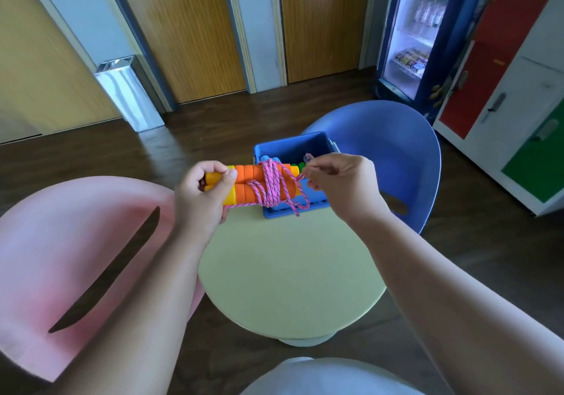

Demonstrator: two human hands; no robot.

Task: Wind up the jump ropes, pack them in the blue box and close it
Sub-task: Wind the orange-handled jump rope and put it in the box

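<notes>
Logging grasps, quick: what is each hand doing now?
Left hand: grips the paired orange-and-yellow foam handles.
Right hand: pinches the pink braided rope.

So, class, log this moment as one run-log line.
left hand: grips handles | right hand: pinches pink rope | blue box: open, on table

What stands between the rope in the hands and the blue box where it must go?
Nothing visible does. The left hand grips the handles and the right hand pinches the pink rope just in front of the blue box, whose top is open. The rope and hands hide part of its inside.
</notes>
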